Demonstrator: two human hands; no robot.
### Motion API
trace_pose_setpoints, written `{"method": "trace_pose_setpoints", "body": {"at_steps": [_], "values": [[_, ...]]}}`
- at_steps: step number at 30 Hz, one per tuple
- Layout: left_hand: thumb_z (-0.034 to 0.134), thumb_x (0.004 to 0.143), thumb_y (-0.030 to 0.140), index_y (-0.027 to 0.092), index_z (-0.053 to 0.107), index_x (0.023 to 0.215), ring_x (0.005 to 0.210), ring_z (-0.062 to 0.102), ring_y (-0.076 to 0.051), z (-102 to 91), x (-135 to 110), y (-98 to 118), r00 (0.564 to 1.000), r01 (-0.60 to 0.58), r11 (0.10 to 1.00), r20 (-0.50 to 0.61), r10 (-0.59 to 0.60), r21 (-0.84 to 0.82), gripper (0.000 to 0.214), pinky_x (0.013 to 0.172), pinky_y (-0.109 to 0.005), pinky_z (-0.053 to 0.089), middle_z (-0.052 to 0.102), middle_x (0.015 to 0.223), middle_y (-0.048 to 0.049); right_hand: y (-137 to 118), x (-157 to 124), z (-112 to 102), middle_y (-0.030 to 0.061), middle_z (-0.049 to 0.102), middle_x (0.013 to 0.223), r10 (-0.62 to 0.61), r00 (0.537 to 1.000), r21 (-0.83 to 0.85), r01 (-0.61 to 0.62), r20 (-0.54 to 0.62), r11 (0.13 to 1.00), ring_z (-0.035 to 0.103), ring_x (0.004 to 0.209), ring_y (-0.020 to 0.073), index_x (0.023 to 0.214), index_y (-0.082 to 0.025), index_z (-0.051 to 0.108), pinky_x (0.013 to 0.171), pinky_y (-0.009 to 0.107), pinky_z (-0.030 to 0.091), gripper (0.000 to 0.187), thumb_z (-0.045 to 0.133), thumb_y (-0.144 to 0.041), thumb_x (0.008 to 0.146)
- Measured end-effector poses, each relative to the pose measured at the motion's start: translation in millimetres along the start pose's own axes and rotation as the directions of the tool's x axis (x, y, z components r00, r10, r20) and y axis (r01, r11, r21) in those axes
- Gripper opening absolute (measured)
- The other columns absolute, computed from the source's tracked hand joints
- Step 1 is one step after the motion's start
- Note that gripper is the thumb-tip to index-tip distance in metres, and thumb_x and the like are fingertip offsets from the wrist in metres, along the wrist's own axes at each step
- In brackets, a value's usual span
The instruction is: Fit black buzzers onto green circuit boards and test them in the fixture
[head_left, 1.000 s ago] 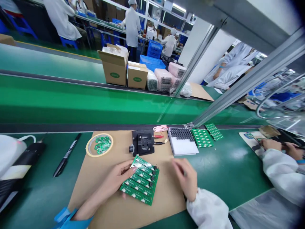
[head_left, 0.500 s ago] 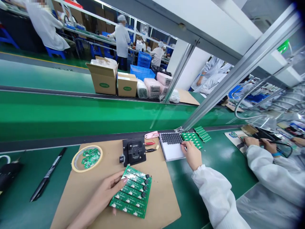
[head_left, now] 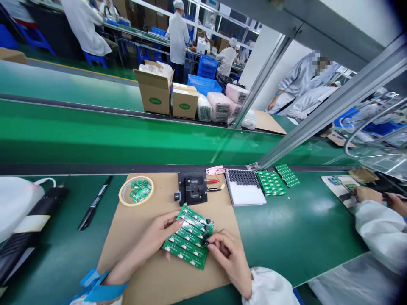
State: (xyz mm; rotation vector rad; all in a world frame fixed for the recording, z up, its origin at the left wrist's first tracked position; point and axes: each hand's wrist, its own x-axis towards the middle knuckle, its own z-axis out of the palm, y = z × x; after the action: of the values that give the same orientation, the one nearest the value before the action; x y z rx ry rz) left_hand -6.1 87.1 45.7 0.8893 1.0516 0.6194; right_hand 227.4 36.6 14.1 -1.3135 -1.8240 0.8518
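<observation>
1. Several small green boards [head_left: 140,190] lie inside the tape roll [head_left: 136,204], on the cardboard sheet [head_left: 140,277].
2. My left hand [head_left: 160,231] has its grip pressed on the circuit board panel [head_left: 187,243] at its left side, thumb on top, holding it over the cardboard.
3. The panel is glossy green, divided into parallel strips, dotted with white connectors; I can't read its markings.
4. Along its right edge stands a short row of round black components [head_left: 208,221]. The strips toward the lower corner show none, so I judge the panel partly filled, with those left; my fingers obscure the exact count.
5. My right hand [head_left: 230,258] is at that edge, thumb and forefinger pinching, as I read it, one black component [head_left: 204,242].
6. Farther right, a white block [head_left: 246,196] carries many more, and two other panels [head_left: 271,183] lie beside it on the surface [head_left: 295,228].
</observation>
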Motion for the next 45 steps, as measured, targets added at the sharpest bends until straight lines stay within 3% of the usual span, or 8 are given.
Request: {"method": "trace_pose_setpoints", "body": {"at_steps": [6, 12, 21, 26, 33, 38, 45], "values": [[0.067, 0.083, 0.052, 0.015, 0.056, 0.133, 0.051, 0.061, -0.012, -0.8, 0, -3, 1.0, -0.023, 1.0, 0.01, 0.023, -0.012, 0.063, 0.037, -0.018, 0.05, 0.073, 0.095, -0.0093, 3, -9, 9, -0.002, 0.049, 0.066, -0.049, 0.999, -0.046, 0.049, 0.003, 0.998, 0.052, 0.056, 0.0121, 0.092, -0.021, 0.068, 0.052, 0.022, 0.043, 0.022, 0.052, -0.036, 0.097], [0.068, 0.08, 0.056, 0.016, 0.057, 0.133, 0.053, 0.063, -0.014, 0.6, -1, -2, 1.0, -0.023, 0.999, 0.004, 0.023, -0.03, 0.067, 0.037, -0.019, 0.049, 0.074, 0.096, -0.0097, 0, -8, 12, -0.0003, 0.059, 0.069, -0.184, 0.983, -0.146, 0.18, -0.01, 0.973, 0.055, 0.056, 0.0114, 0.095, -0.021, 0.068, 0.052, 0.021, 0.046, 0.021, 0.051, -0.034, 0.098], [0.068, 0.08, 0.054, 0.02, 0.06, 0.131, 0.054, 0.063, -0.014, 0.2, 0, -4, 1.0, -0.031, 0.999, -0.004, 0.031, -0.032, 0.062, 0.037, -0.019, 0.048, 0.074, 0.097, -0.009, 8, -10, 9, 0.0015, 0.07, 0.081, -0.261, 0.964, -0.214, 0.265, 0.048, 0.94, 0.066, 0.067, 0.0132, 0.099, -0.023, 0.067, 0.061, 0.023, 0.052, 0.018, 0.05, -0.029, 0.099], [0.067, 0.082, 0.053, 0.019, 0.06, 0.13, 0.055, 0.063, -0.014, 0.0, -1, -3, 0.999, -0.035, 0.999, 0.013, 0.036, -0.027, 0.059, 0.037, -0.018, 0.048, 0.074, 0.097, -0.0093, 12, -4, 2, 0.0019, 0.071, 0.082, -0.346, 0.93, -0.254, 0.368, 0.127, 0.895, 0.067, 0.071, 0.0141, 0.103, -0.023, 0.068, 0.063, 0.024, 0.052, 0.017, 0.052, -0.027, 0.098], [0.068, 0.082, 0.052, 0.019, 0.063, 0.127, 0.055, 0.064, -0.015, 0.4, -2, -2, 0.999, -0.036, 0.999, 0.018, 0.037, -0.037, 0.055, 0.037, -0.018, 0.046, 0.074, 0.097, -0.0092, 14, 5, -7, 0.0004, 0.068, 0.075, -0.472, 0.86, -0.331, 0.511, 0.195, 0.793, 0.059, 0.062, 0.013, 0.103, -0.025, 0.069, 0.055, 0.025, 0.047, 0.017, 0.053, -0.024, 0.098], [0.068, 0.082, 0.05, 0.019, 0.062, 0.127, 0.055, 0.063, -0.014, 1.9, -2, -1, 0.999, -0.033, 0.999, 0.016, 0.033, -0.019, 0.055, 0.037, -0.017, 0.046, 0.075, 0.096, -0.0093, 17, 5, -9, 0.0004, 0.065, 0.075, -0.475, 0.849, -0.359, 0.528, 0.229, 0.77, 0.057, 0.062, 0.0128, 0.105, -0.029, 0.071, 0.054, 0.024, 0.045, 0.023, 0.05, -0.022, 0.099], [0.066, 0.083, 0.051, 0.019, 0.06, 0.13, 0.057, 0.064, -0.014, 0.7, 0, -4, 0.999, -0.021, 1.0, 0.029, 0.021, -0.019, 0.056, 0.038, -0.017, 0.048, 0.074, 0.098, -0.0098, 19, 2, -8, 0.0003, 0.065, 0.075, -0.435, 0.874, -0.35, 0.485, 0.215, 0.801, 0.057, 0.064, 0.0128, 0.109, -0.031, 0.071, 0.057, 0.024, 0.046, 0.023, 0.053, -0.023, 0.098]]}}
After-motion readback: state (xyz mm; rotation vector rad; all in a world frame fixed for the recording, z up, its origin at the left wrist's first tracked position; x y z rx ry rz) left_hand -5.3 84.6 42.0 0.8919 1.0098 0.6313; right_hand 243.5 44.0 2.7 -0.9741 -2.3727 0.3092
